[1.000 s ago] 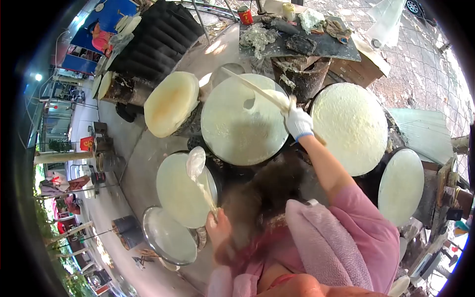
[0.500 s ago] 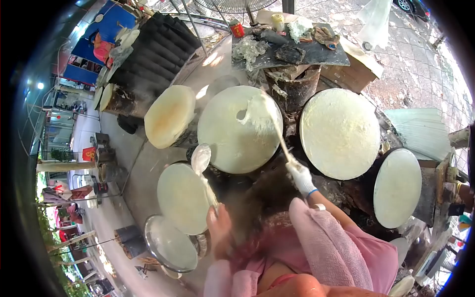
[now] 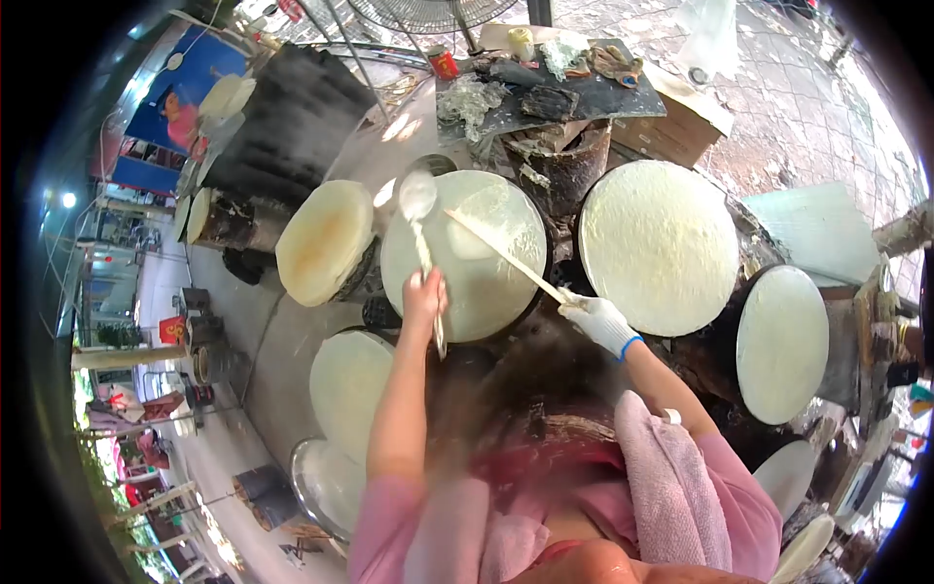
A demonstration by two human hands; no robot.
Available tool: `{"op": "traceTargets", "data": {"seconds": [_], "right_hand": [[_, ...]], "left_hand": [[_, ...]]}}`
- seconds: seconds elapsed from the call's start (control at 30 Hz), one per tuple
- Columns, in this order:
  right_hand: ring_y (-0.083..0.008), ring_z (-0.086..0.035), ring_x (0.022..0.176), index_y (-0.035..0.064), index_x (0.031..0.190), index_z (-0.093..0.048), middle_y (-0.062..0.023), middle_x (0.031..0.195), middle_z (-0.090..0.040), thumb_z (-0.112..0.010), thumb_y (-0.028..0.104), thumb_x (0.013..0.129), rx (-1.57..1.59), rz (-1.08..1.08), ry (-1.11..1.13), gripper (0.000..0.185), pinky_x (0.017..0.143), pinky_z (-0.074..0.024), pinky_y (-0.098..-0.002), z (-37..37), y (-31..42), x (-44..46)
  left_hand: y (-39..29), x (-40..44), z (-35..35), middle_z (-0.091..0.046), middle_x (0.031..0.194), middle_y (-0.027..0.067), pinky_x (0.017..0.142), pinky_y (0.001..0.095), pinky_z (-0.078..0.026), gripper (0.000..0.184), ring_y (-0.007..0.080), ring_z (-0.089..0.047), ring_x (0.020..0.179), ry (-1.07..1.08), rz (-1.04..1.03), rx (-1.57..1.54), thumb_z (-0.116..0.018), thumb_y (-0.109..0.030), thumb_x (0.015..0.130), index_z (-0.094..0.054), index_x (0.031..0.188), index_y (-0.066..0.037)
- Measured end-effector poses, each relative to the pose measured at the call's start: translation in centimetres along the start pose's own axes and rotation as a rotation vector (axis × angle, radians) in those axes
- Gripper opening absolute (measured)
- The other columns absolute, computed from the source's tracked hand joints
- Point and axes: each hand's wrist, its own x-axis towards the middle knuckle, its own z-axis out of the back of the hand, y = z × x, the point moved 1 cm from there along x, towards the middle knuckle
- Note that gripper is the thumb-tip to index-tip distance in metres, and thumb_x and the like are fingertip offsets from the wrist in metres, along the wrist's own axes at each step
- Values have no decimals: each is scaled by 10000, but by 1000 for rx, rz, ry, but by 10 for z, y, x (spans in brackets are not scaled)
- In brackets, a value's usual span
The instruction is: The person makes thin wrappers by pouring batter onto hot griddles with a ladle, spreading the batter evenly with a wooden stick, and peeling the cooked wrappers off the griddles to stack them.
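Note:
My bare left hand is closed around the handle of a ladle, whose pale bowl is over the upper left of the middle round griddle. In my white-gloved right hand is a thin wooden stick. Its far end reaches over the same griddle, near the ladle. A pale wet patch of batter lies on the griddle below the stick's tip. To the right stands another griddle covered by a pale pancake.
Further pale rounds lie at the left, lower left and far right. A clear-rimmed basin sits lower left. Behind, a dark board holds a red can and plastic. A fan stands beyond.
My left hand has moved up and forward, carrying the ladle from the lower-left round to above the middle griddle. The stick's tip has swung left, and the batter there looks different.

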Motion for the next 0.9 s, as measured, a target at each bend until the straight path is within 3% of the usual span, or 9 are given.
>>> {"op": "traceTargets", "data": {"seconds": [0.13, 0.3, 0.43, 0.53, 0.67, 0.77, 0.8, 0.83, 0.9], "right_hand": [[-107, -621, 790, 140, 1355, -590, -95, 893, -708, -684, 424, 898, 444, 100, -413, 546, 732, -499, -275, -75, -72, -10], [-35, -467, 488, 138, 1216, -676, 47, 677, -592, -664, 334, 933, 665, -140, -32, 344, 420, -349, -224, -129, 10, -38], [-27, -469, 580, 79, 1270, -649, 55, 689, -586, -646, 304, 947, 615, 26, -393, 393, 526, -386, -213, -140, -2, -27], [-54, -477, 544, 68, 1317, -612, 39, 702, -589, -674, 330, 926, 578, -98, -193, 475, 507, -393, -235, -184, 15, -30], [-63, -501, 500, 104, 1322, -606, 10, 699, -608, -648, 361, 940, 890, -169, 81, 462, 409, -353, -230, -182, 50, -30], [-56, -533, 542, 58, 1264, -643, -8, 748, -638, -636, 329, 950, 616, -44, -279, 414, 501, -424, -219, -140, 42, -26], [-64, -542, 555, 46, 1265, -641, -11, 751, -644, -643, 345, 944, 513, -52, -381, 439, 526, -435, -232, -136, 30, -18], [-76, -549, 580, 73, 1274, -642, -8, 711, -637, -660, 382, 919, 289, -65, -380, 471, 551, -437, -272, -133, 34, -26], [-106, -587, 622, 124, 1242, -675, -43, 731, -674, -661, 413, 899, 156, -56, -147, 448, 594, -463, -303, -134, 33, -28]], "left_hand": [[19, 65, -4, -444, 609, -6, 419, 257, -313, 198, 91, -394, 445, 203, 82, 78, -573, -172, 973, -520, 859, -19], [47, 27, 14, -461, 645, 26, 420, 248, -317, 192, 96, -388, 463, 177, 260, -64, -548, -120, 973, -505, 837, 8], [55, -7, 33, -492, 694, 62, 422, 251, -347, 174, 116, -410, 491, 83, 348, -355, -534, -60, 966, -503, 823, 34], [62, -16, 20, -496, 749, 66, 446, 253, -358, 140, 126, -431, 551, 63, 449, -518, -485, -66, 1001, -484, 906, 36], [83, 14, 37, -454, 732, 10, 500, 254, -360, 158, 104, -432, 568, 358, 536, -1087, -420, -128, 1040, -484, 976, 2], [81, 30, 106, -455, 713, -21, 525, 255, -363, 206, 86, -417, 514, 770, 576, -1499, -410, -183, 1049, -513, 1010, -8], [46, 1, 111, -456, 712, -30, 514, 240, -350, 243, 76, -408, 494, 932, 545, -1398, -392, -201, 1059, -536, 1037, -6], [37, -7, 115, -431, 668, -49, 473, 224, -320, 315, 66, -365, 431, 820, 469, -1088, -371, -255, 1070, -553, 1090, 2], [5, -11, 114, -399, 629, -55, 455, 218, -305, 319, 62, -344, 406, 783, 419, -831, -377, -264, 1070, -548, 1099, 5]]}}
